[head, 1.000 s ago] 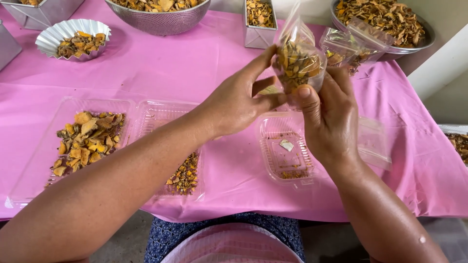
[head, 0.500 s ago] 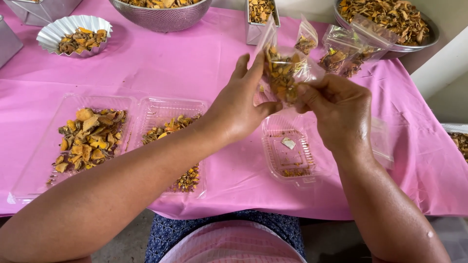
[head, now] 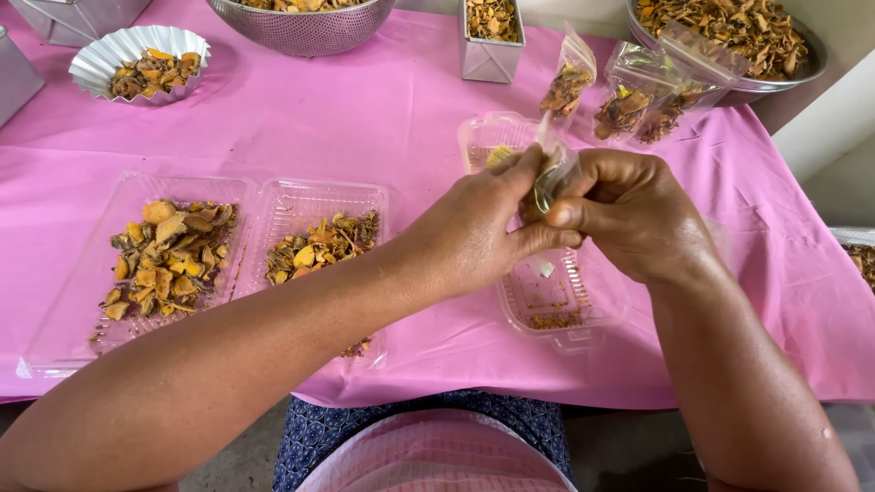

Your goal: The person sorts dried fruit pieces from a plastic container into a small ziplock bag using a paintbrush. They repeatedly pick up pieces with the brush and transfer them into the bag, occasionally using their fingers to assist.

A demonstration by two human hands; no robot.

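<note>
Clear bag (head: 553, 173) pinched shut between your left hand (head: 474, 232) and right hand (head: 629, 214) at frame centre; sealing step, press evenly.

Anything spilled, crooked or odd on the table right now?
Nothing is spilled. The clear tray of dried pieces overhangs the table's near edge slightly. Both hands, left hand and right hand, pinch a small clear bag.

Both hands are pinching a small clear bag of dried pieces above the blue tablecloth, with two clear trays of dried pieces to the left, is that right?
Not quite: the tablecloth is pink, not blue. The head view shows the left hand and the right hand pinching a small clear bag above it, and the two clear trays of dried pieces lie to the left.
</note>
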